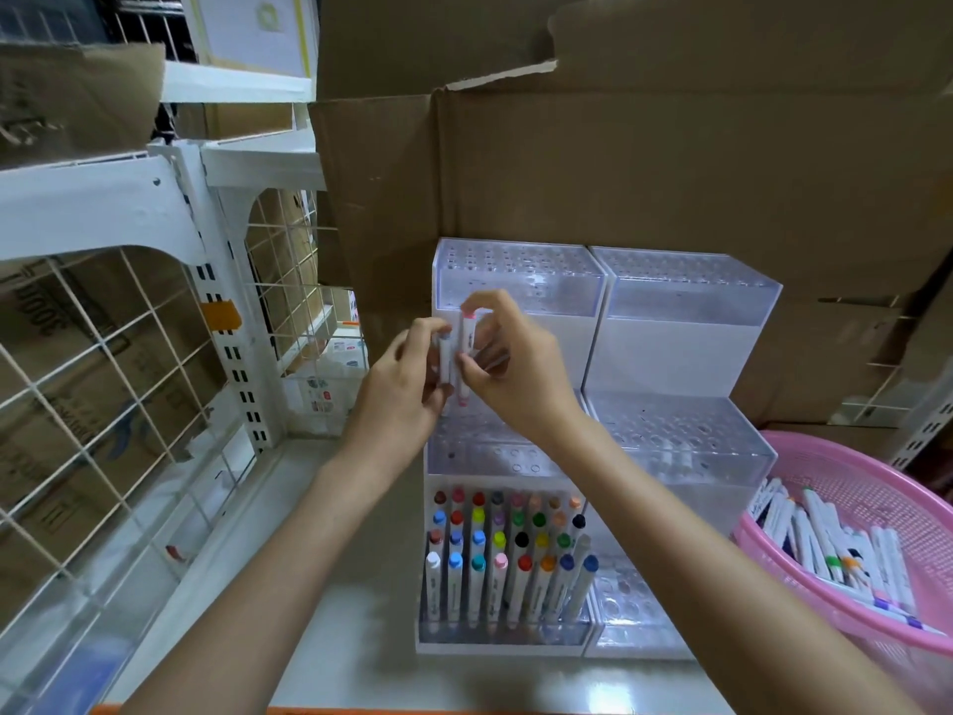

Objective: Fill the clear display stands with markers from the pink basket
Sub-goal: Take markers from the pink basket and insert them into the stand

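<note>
Two clear stepped display stands stand side by side, the left stand [515,281] and the right stand [686,301]. The left stand's lowest tier holds several markers [508,565] with coloured caps; its middle and top tiers show bare holes. My left hand [407,389] grips a few white markers [444,361] upright above the middle tier. My right hand [510,363] pinches a pink-capped marker [466,353] right beside them. The pink basket [876,487] at the right holds several loose markers [835,549].
Large cardboard boxes [619,162] rise directly behind the stands. A white wire-grid shelf frame [154,322] borders the left side. The stands rest on a pale shelf surface [361,585] with an orange front edge.
</note>
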{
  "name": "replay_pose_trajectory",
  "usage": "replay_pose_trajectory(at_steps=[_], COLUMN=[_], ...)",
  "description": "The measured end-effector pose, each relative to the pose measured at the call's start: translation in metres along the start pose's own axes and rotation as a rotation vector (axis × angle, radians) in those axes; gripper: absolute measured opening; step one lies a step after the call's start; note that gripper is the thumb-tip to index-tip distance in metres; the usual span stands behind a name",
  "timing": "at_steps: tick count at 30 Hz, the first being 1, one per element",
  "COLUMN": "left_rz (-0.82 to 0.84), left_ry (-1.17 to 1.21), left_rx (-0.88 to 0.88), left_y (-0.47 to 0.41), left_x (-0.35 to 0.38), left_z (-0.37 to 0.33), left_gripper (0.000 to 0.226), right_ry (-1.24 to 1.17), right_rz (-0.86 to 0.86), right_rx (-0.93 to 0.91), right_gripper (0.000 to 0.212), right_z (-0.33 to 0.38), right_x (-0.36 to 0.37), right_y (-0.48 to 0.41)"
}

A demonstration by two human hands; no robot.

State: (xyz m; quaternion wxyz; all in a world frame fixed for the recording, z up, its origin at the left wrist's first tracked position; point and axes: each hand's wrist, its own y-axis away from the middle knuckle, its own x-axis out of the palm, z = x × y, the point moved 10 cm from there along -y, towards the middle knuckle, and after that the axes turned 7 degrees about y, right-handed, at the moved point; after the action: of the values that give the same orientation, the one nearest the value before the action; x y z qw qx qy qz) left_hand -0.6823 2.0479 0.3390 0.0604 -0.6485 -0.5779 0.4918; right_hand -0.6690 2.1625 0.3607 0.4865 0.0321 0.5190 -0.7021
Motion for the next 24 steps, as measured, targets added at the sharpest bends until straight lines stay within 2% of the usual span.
replay_pose_trajectory(at_steps=[4,8,12,18,24], left_rz=[-0.003,0.02,0.049,0.066,0.058], left_ry=[0.02,0.019,-0.052,-0.142,-0.266], left_rx=[-0.019,0.004,0.039,0.072,0.103], left_y=[0.001,0.0,-0.001,0.0,0.001], left_x=[0.0,-0.002,-0.004,-0.006,-0.009], left_z=[0.002,0.004,0.004,-0.001,-0.01], left_gripper=[0.06,0.068,0.065,0.064,0.063], right_ry=[0.104,0.115,0.16,0.111,0.074], right_rz=[0.025,0.025,0.06,0.046,0.007], right_rx=[-0.062,-0.038,-0.055,-0.004,-0.009], right_gripper=[0.045,0.047,0.047,0.025,0.022], right_z=[0.007,0.002,0.004,-0.005,-0.002], right_x=[0.004,0.002,0.004,0.001,-0.004], right_y=[0.001,0.001,0.003,0.007,0.006])
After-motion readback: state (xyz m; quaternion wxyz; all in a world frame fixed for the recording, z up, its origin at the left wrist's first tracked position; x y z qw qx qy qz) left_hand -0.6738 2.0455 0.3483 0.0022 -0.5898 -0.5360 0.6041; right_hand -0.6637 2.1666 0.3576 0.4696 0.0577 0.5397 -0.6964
